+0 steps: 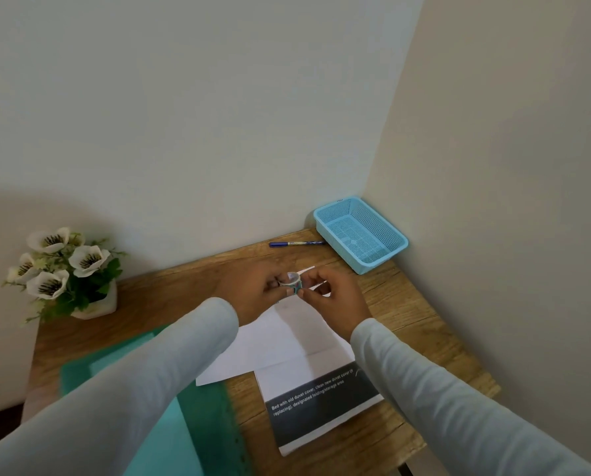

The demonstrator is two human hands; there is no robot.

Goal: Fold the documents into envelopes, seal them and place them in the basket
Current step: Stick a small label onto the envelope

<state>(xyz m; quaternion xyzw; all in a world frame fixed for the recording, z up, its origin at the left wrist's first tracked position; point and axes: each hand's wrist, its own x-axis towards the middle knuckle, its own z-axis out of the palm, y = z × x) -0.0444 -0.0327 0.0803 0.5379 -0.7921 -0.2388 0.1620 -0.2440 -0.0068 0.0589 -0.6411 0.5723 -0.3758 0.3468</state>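
A small roll of patterned tape [294,283] is held up over the desk between both hands. My left hand [252,293] grips the roll with its fingers. My right hand [331,297] pinches at the roll's right edge, where the tape end is. Below the hands lies a white envelope [280,341], partly hidden by them, with its flap toward the near side. A printed document with a dark band of white text [321,403] lies in front of the envelope. The light blue mesh basket [361,233] stands empty in the far right corner.
A blue pen [295,243] lies by the wall, left of the basket. A pot of white artificial flowers [63,273] stands at the far left. A green folder [170,407] lies at the near left under my left sleeve. Walls close the desk at the back and right.
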